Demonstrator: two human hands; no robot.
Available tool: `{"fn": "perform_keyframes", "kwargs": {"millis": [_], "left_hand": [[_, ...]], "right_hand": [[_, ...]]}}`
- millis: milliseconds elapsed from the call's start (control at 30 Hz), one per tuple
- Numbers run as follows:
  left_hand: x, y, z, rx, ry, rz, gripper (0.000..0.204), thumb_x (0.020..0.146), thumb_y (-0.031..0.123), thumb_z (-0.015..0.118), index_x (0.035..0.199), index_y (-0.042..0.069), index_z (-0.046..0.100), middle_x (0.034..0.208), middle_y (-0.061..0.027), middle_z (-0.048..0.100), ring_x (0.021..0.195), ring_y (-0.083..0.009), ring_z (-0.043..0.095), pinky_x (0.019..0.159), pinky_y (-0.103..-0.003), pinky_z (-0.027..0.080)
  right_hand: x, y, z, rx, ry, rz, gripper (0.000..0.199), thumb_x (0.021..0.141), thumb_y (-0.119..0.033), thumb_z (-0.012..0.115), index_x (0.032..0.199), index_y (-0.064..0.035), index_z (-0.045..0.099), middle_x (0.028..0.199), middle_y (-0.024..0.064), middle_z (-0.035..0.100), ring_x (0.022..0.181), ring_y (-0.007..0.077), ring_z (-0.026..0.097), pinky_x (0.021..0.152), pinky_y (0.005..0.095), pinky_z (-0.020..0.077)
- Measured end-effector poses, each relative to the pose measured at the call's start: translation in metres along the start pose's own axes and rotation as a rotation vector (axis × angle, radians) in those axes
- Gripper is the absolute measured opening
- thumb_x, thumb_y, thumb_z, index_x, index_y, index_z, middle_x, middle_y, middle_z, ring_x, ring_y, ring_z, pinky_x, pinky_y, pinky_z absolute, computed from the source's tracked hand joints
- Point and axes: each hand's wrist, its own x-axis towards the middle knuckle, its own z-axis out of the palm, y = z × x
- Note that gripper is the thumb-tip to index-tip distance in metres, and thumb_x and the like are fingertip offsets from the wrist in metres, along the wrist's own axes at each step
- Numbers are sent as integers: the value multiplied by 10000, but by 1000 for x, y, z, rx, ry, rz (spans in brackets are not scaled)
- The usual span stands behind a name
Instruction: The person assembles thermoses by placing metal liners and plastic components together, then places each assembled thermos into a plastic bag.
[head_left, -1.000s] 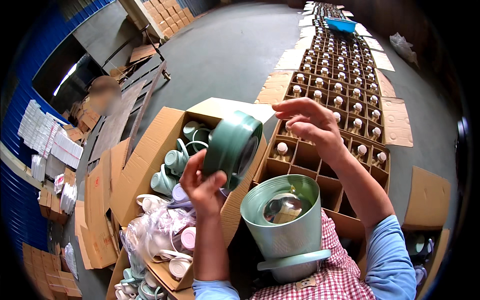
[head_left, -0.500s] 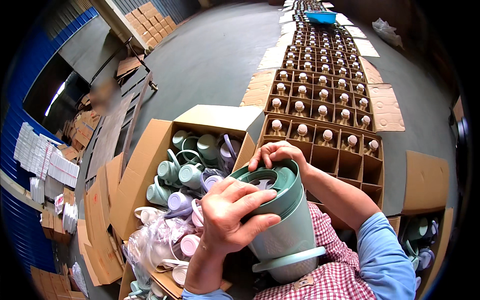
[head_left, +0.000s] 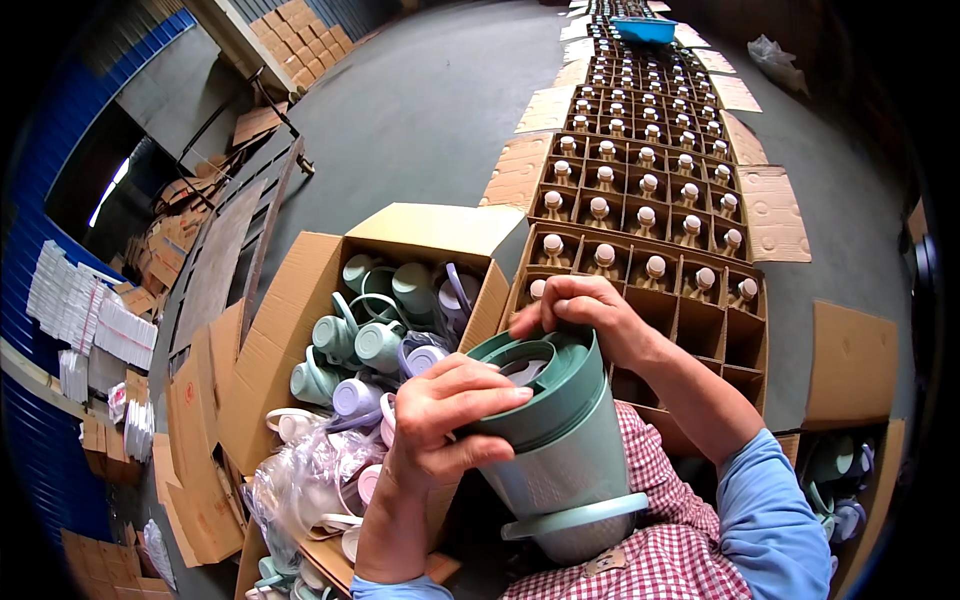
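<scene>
Here, the dark green ring (head_left: 572,392) sits at the mouth of the pale green container (head_left: 570,460), which is upright, leaning slightly, before the checked apron (head_left: 690,560). At the container's left side, the left hand (head_left: 445,412) is half closed, its fingers over the ring's rim and its thumb lower on the outside, the edge held between them. At the container's far side, the right hand (head_left: 588,312) has its fingers curled narrowly down toward the ring; whether it grips or merely touches, I cannot tell. Left of the container, an open cardboard box (head_left: 272,335) holds green and lilac cup-like pieces (head_left: 377,346) with looped handles. Beyond the container, a divided carton (head_left: 703,322) holds white-capped bottles (head_left: 655,270).
</scene>
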Motion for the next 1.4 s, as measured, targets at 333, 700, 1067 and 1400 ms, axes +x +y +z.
{"fn": "perform_keyframes", "kwargs": {"millis": [333, 700, 1067, 1400], "left_hand": [[-3, -5, 1, -144, -52, -52, 486, 668, 299, 653, 999, -57, 683, 916, -179, 692, 838, -328, 665, 817, -372, 489], [2, -10, -14, -153, -181, -74, 583, 726, 453, 661, 997, -62, 678, 945, -199, 690, 853, -326, 675, 815, -371, 497], [-38, -80, 28, -680, 152, -97, 738, 807, 661, 415, 810, -19, 701, 949, -198, 674, 1096, -374, 556, 1005, -474, 374], [-19, -40, 46, -525, 247, -254, 619, 841, 565, 518, 806, -34, 672, 935, -177, 677, 1055, -331, 589, 962, -437, 416]], "right_hand": [[37, -107, 18, 356, -122, 262, 388, 967, -357, 484, 684, -91, 490, 534, -19, 368, 359, 82, 320, 331, 207, 273], [46, -76, -9, -69, -16, -142, 375, 948, -396, 497, 793, -56, 523, 761, 79, 596, 623, 141, 598, 563, 269, 517], [-5, -74, 59, -990, -338, -258, 391, 894, -388, 571, 949, -2, 609, 816, 146, 575, 730, 303, 612, 645, 373, 492], [-26, -61, 17, -589, -257, -269, 324, 900, -286, 583, 744, -6, 625, 670, 91, 483, 619, 239, 531, 560, 338, 430]]}}
